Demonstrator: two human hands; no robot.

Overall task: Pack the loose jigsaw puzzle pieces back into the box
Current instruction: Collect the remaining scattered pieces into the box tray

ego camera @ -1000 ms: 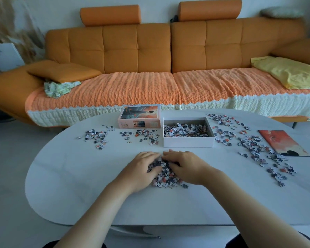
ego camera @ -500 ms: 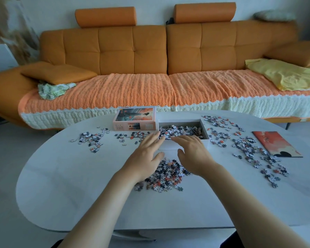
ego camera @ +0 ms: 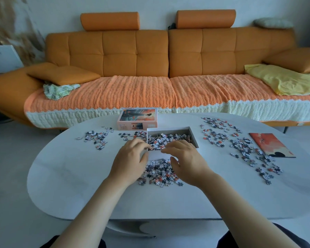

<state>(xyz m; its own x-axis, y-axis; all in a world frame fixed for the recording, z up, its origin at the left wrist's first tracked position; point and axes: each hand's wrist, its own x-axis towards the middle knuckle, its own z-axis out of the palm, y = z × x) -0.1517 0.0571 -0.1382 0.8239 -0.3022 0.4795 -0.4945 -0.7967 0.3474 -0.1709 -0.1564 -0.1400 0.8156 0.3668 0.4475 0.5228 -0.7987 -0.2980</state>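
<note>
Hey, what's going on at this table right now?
A person is packing jigsaw pieces into the open white box. The left hand and right hand hover at its near edge, fingers curled; whether they hold pieces is unclear. A pile lies before the box, more scattered on both sides.

Orange sofa point(ego camera: 118, 56), white table point(ego camera: 79, 176), white box point(ego camera: 159, 155) (pieces point(ego camera: 159, 173) black, white, orange)

Open white box point(ego camera: 194, 139) partly filled, loose pieces point(ego camera: 159, 173) heaped just before it
</note>
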